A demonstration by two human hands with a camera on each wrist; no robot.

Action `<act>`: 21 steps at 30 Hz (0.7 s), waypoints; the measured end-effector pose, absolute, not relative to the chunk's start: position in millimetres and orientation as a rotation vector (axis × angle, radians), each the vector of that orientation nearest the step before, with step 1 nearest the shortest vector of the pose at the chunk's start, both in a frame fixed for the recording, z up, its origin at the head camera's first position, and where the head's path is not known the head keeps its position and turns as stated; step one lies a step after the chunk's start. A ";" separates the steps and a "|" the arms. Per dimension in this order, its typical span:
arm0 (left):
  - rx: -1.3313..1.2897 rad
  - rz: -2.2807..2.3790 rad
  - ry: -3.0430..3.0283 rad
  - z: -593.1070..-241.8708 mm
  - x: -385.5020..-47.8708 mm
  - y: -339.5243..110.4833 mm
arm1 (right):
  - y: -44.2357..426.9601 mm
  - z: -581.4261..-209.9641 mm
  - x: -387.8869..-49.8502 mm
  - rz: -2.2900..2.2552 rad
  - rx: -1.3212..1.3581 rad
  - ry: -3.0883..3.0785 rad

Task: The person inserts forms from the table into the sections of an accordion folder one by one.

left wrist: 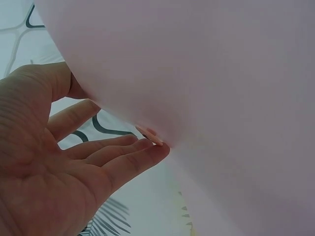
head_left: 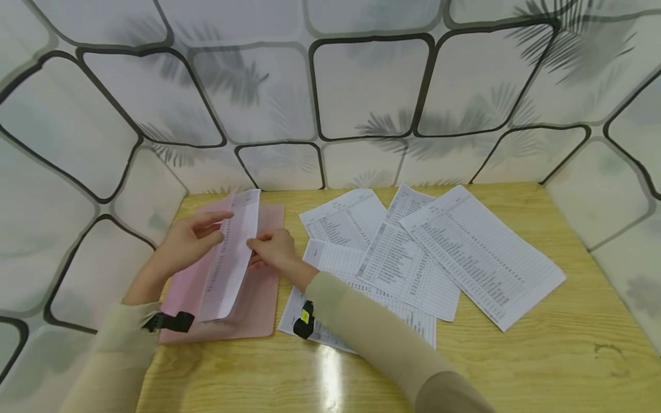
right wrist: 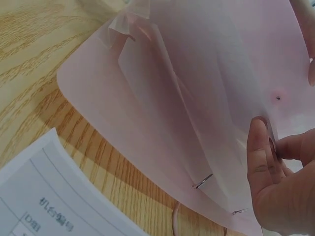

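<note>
A pink folder (head_left: 263, 292) lies open at the left of the table, its raised pink cover (left wrist: 206, 73) filling much of the left wrist view. Against that cover stands a printed sheet (head_left: 232, 264), tilted up. My left hand (head_left: 188, 244) pinches the cover's edge, one digit passing behind it and other fingertips touching it. With thumb and fingers, my right hand (head_left: 279, 249) grips the sheet's right edge. Two thin metal prongs (right wrist: 203, 181) show inside the folder in the right wrist view, and a small hole (right wrist: 278, 98) shows in the pink cover.
Several printed sheets (head_left: 485, 258) overlap to the right of the folder, some beneath my right forearm. They lie on a light wooden table (head_left: 578, 355). A patterned fabric wall (head_left: 372, 86) encloses the table's back and sides.
</note>
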State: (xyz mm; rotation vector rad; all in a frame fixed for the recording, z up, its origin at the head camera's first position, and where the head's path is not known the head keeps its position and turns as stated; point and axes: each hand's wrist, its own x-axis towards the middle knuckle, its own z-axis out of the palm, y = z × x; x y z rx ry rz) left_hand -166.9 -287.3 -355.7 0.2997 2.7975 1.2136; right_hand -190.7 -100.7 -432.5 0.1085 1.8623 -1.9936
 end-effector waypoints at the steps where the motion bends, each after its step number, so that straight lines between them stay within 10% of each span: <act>1: 0.299 1.218 2.797 -355.7 -166.7 -287.3 | -101.4 -432.2 -190.4 -1.999 0.112 1.860; 21: 0.299 1.229 2.786 -354.5 -165.0 -287.4 | -107.0 -430.1 -189.3 -1.990 0.169 1.934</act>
